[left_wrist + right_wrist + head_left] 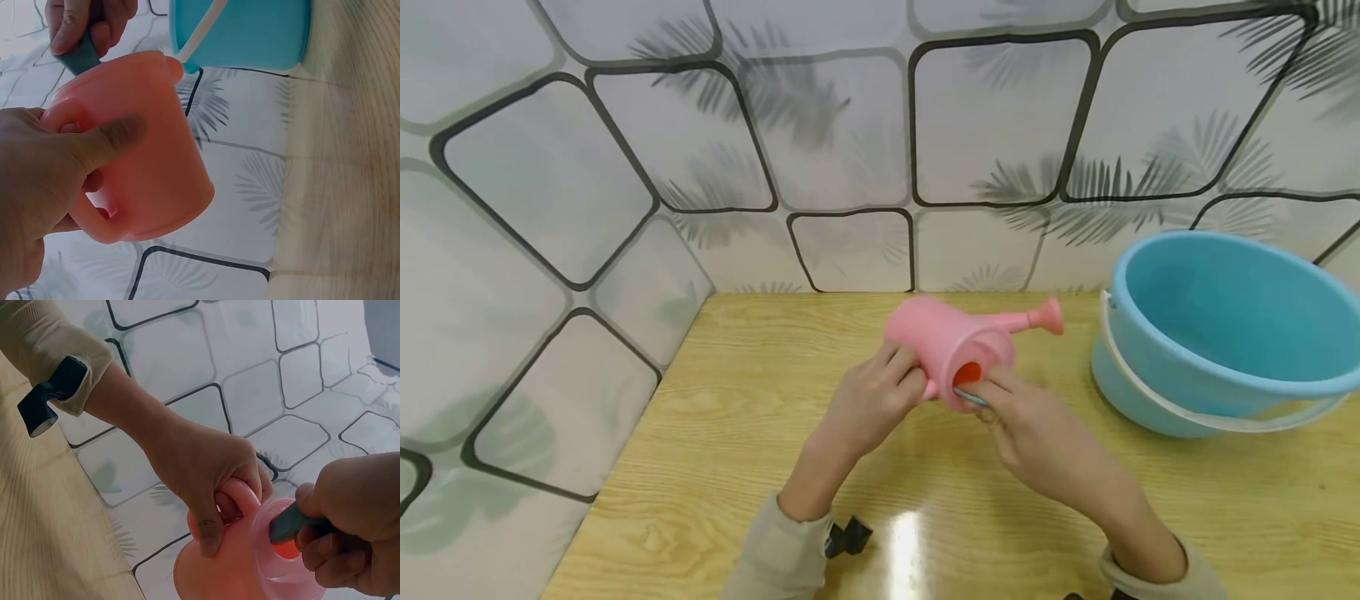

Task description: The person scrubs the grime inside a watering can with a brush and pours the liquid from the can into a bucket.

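A pink watering can is held above the wooden table, tipped so its mouth faces my right hand. My left hand grips the can's looped handle, with its thumb against the can's side in the left wrist view. My right hand holds a blue-grey handle at the mouth of the can. Inside the mouth shows something orange-red; whether it joins the handle I cannot tell. The spout with its rose points right. The far end of the held tool is hidden in the can.
A light blue bucket with a white handle stands on the table to the right. The wooden table meets patterned walls at the back and left. Black straps hang at my sleeves.
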Demonstrator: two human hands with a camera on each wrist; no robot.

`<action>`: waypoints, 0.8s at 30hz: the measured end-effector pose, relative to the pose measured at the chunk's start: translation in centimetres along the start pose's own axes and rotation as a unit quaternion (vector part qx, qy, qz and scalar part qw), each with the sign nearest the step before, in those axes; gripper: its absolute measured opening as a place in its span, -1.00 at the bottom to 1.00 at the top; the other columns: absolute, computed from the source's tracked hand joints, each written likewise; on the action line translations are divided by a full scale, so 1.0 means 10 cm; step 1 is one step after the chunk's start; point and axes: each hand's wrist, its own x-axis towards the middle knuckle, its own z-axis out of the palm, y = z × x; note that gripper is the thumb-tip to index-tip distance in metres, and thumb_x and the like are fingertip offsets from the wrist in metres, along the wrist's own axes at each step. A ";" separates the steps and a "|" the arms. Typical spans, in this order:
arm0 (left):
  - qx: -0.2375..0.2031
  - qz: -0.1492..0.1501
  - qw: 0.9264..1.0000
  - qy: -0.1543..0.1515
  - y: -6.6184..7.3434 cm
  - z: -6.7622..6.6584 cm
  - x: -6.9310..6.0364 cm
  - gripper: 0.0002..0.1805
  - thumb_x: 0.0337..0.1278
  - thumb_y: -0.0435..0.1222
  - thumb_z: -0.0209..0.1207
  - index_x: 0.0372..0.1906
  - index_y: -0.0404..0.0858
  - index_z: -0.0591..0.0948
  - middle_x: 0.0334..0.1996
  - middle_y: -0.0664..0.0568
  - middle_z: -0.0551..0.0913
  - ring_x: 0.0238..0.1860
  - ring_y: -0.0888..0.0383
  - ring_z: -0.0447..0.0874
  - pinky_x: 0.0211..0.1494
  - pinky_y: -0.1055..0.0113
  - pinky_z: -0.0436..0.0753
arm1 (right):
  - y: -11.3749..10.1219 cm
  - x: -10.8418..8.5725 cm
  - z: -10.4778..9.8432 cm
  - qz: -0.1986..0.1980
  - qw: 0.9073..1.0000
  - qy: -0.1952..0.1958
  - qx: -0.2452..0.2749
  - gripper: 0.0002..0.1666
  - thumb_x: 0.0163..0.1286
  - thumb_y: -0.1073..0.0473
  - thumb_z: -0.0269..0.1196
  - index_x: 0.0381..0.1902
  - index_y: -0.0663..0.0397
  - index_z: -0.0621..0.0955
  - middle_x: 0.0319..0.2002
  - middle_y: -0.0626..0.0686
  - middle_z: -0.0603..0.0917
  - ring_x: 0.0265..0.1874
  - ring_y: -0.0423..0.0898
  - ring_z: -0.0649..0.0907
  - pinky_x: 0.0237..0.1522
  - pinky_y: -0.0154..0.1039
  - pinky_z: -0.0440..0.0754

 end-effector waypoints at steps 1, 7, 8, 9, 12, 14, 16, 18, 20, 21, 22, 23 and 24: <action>-0.002 -0.003 1.000 -0.001 0.00 0.01 0.00 -0.52 0.55 -0.09 -0.17 -0.53 -0.23 0.44 -0.43 0.03 0.42 -0.44 0.17 0.34 -0.60 0.52 0.33 | 0.01 0.00 0.00 0.009 0.999 0.000 0.036 -0.81 0.28 0.45 0.28 -0.30 0.07 0.54 -0.34 -0.08 0.45 -0.48 -0.25 0.42 -0.44 -0.39 0.49; -0.017 -0.027 0.999 -0.015 0.03 0.01 -0.01 -0.56 0.44 0.00 -0.01 -0.52 -0.21 0.42 -0.45 0.05 0.39 -0.47 0.21 0.32 -0.62 0.52 0.33 | 0.02 0.01 -0.03 0.080 0.969 0.058 0.228 -0.60 0.45 0.44 0.11 -0.55 -0.06 0.40 -0.59 -0.15 0.24 -0.60 -0.31 0.25 -0.58 -0.34 0.30; -0.020 -0.035 0.999 -0.022 0.04 0.01 0.00 -0.58 0.37 -0.01 0.10 -0.51 -0.21 0.42 -0.45 0.05 0.38 -0.48 0.21 0.31 -0.62 0.52 0.34 | 0.02 0.00 -0.04 0.098 0.961 0.070 0.250 -0.60 0.47 0.43 0.10 -0.57 -0.04 0.40 -0.62 -0.13 0.23 -0.63 -0.30 0.23 -0.62 -0.32 0.27; -0.023 -0.043 0.998 -0.031 0.04 0.00 0.00 -0.59 0.28 -0.01 0.19 -0.51 -0.21 0.43 -0.45 0.05 0.37 -0.47 0.21 0.31 -0.62 0.51 0.35 | 0.01 0.01 -0.05 0.122 0.951 0.082 0.271 -0.61 0.49 0.41 0.08 -0.57 0.01 0.41 -0.65 -0.11 0.23 -0.67 -0.27 0.22 -0.67 -0.30 0.22; -0.026 -0.060 0.997 -0.052 0.04 -0.03 0.01 -0.57 -0.01 -0.04 0.42 -0.50 -0.20 0.44 -0.45 0.05 0.36 -0.47 0.20 0.32 -0.61 0.49 0.36 | -0.03 0.03 -0.08 0.209 0.908 0.108 0.347 -0.58 0.57 0.30 0.03 -0.59 0.18 0.40 -0.72 -0.04 0.24 -0.75 -0.21 0.18 -0.77 -0.23 0.08; -0.026 -0.070 0.995 -0.066 0.04 -0.04 0.01 -0.56 -0.10 -0.07 0.48 -0.50 -0.20 0.44 -0.44 0.04 0.36 -0.48 0.20 0.32 -0.63 0.48 0.36 | -0.05 0.04 -0.09 0.254 0.869 0.130 0.403 -0.55 0.60 0.22 0.00 -0.56 0.28 0.40 -0.73 0.00 0.26 -0.77 -0.13 0.16 -0.78 -0.20 0.03; -0.022 -0.078 0.994 -0.074 0.04 -0.04 0.00 -0.56 -0.09 -0.08 0.49 -0.50 -0.21 0.45 -0.44 0.04 0.35 -0.48 0.20 0.31 -0.63 0.48 0.36 | -0.07 0.06 -0.08 0.279 0.832 0.151 0.455 -0.51 0.61 0.16 -0.01 -0.54 0.36 0.39 -0.73 0.02 0.26 -0.78 -0.10 0.12 -0.76 -0.20 -0.03; -0.019 -0.086 0.993 -0.080 0.04 -0.05 0.00 -0.57 -0.09 -0.08 0.49 -0.51 -0.21 0.45 -0.44 0.04 0.35 -0.49 0.20 0.31 -0.65 0.48 0.36 | -0.07 0.06 -0.07 0.277 0.817 0.159 0.481 -0.50 0.61 0.16 -0.01 -0.54 0.38 0.38 -0.72 0.05 0.25 -0.77 -0.07 0.10 -0.74 -0.20 -0.04; -0.013 -0.090 0.993 -0.079 0.04 -0.06 0.00 -0.55 -0.09 -0.08 0.49 -0.52 -0.20 0.44 -0.44 0.04 0.34 -0.49 0.20 0.30 -0.66 0.47 0.38 | -0.06 0.06 -0.06 0.263 0.829 0.148 0.471 -0.53 0.61 0.18 -0.01 -0.54 0.34 0.39 -0.74 0.04 0.24 -0.78 -0.08 0.11 -0.76 -0.20 -0.04; -0.010 -0.090 0.993 -0.076 0.04 -0.06 0.01 -0.54 -0.10 -0.07 0.50 -0.53 -0.20 0.43 -0.45 0.04 0.34 -0.50 0.20 0.30 -0.67 0.46 0.39 | -0.05 0.05 -0.06 0.247 0.845 0.136 0.453 -0.54 0.60 0.21 -0.01 -0.55 0.30 0.40 -0.74 0.03 0.24 -0.78 -0.09 0.12 -0.77 -0.21 -0.03; -0.009 -0.090 0.993 -0.072 0.03 -0.07 0.01 -0.54 -0.11 -0.07 0.50 -0.53 -0.20 0.43 -0.45 0.04 0.34 -0.50 0.19 0.29 -0.67 0.46 0.39 | -0.04 0.04 -0.06 0.226 0.864 0.123 0.432 -0.57 0.60 0.25 -0.01 -0.56 0.26 0.40 -0.75 0.02 0.23 -0.79 -0.11 0.13 -0.79 -0.23 -0.01; -0.009 -0.089 0.994 -0.067 0.03 -0.08 0.01 -0.53 -0.11 -0.07 0.50 -0.53 -0.20 0.43 -0.45 0.04 0.33 -0.50 0.19 0.28 -0.68 0.45 0.38 | -0.02 0.03 -0.06 0.199 0.884 0.110 0.408 -0.58 0.58 0.31 -0.01 -0.57 0.21 0.41 -0.75 0.01 0.23 -0.79 -0.12 0.15 -0.80 -0.24 0.01; -0.009 -0.087 0.994 -0.063 0.03 -0.08 0.01 -0.53 -0.11 -0.06 0.50 -0.53 -0.20 0.42 -0.45 0.04 0.33 -0.50 0.20 0.28 -0.68 0.45 0.37 | 0.00 0.02 -0.06 0.170 0.902 0.098 0.385 -0.60 0.56 0.36 0.00 -0.57 0.16 0.41 -0.75 0.00 0.22 -0.79 -0.13 0.16 -0.80 -0.26 0.03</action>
